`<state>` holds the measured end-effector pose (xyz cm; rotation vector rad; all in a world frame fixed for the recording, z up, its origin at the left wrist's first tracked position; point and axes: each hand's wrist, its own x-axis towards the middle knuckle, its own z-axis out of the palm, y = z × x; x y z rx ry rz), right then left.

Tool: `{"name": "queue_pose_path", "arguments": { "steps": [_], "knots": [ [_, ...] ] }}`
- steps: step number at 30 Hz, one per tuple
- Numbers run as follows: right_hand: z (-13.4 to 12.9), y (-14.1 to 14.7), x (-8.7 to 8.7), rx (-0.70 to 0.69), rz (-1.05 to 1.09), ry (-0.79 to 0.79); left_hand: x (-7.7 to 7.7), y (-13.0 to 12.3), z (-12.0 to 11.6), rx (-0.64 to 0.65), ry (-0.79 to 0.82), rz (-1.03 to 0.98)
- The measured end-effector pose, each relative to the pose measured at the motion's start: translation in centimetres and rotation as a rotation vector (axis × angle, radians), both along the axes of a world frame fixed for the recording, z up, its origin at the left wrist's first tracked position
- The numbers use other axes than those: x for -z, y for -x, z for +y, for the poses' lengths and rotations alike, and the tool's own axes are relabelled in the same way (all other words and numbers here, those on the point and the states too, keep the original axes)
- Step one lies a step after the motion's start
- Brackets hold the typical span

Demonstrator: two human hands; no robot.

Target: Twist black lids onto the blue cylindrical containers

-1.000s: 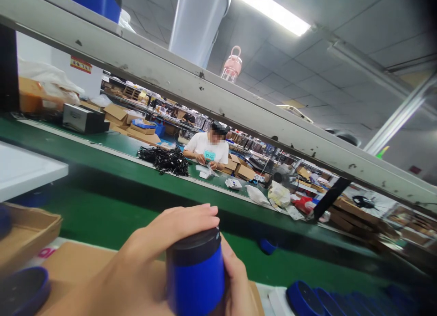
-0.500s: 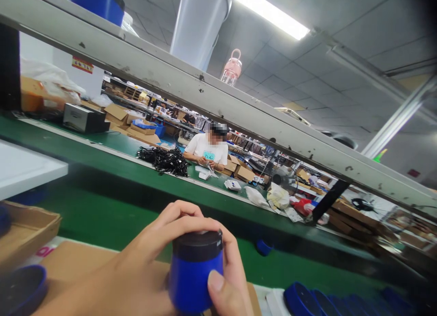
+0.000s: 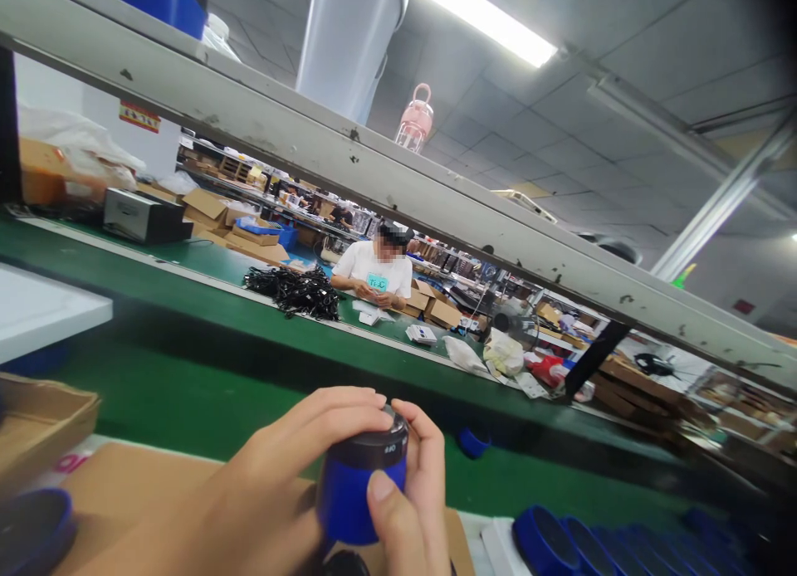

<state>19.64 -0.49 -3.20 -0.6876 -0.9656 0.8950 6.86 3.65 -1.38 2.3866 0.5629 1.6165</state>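
Note:
Both hands are closed around a small blue cylinder with a black cap (image 3: 361, 497), held low in the middle of the view. Pale lettering shows on the cap's right side. My left hand (image 3: 267, 468) comes from the left, its fingers over the top of the cap. On the other side, my right hand (image 3: 417, 493) has its thumb pressed on the blue front and its fingers curled behind. A black rounded part (image 3: 345, 562) shows just beneath the cylinder; whether they are joined I cannot tell.
A cardboard sheet (image 3: 137, 489) lies below my hands. Several blue round parts (image 3: 545, 539) line the lower right; a blue piece (image 3: 474, 443) sits on the green surface. A grey shelf beam (image 3: 299, 128) crosses above. Beyond, a person (image 3: 374, 269) sits by black cables (image 3: 292, 292).
The cylinder has tilted and turned, bringing the cap's lettering into fuller view. My left fingers have shifted on the cap, and a black part now shows below. The view has moved slightly.

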Motion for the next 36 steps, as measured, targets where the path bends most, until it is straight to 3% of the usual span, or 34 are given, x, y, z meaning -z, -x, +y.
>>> {"name": "queue_pose_path", "arguments": {
  "steps": [3,7,21,25,30,33,36],
  "knots": [
    [0.1,0.0,-0.5,-0.062,0.066,0.081,0.4,0.0,-0.1,-0.041,-0.011,0.06],
    [0.5,-0.4,-0.9,-0.169,0.123,0.187,0.9,0.2,-0.2,-0.034,0.105,0.14],
    [0.9,-0.3,-0.2,-0.443,0.23,0.215,0.5,0.6,-0.8,-0.082,0.167,0.138],
    [0.9,-0.2,0.0,-0.334,0.075,0.094,0.8,0.6,-1.1,-0.088,0.15,0.153],
    [0.0,0.2,-0.5,-0.025,-0.141,0.085,0.7,0.6,-1.5,-0.062,0.103,0.152],
    [-0.7,0.6,-1.3,0.017,-0.206,0.085,0.2,0.4,-1.9,-0.012,0.093,0.026],
    [-1.0,0.9,-2.3,0.078,-0.249,0.178,-0.1,0.0,-1.9,0.027,0.223,-0.134]
  ]
}}
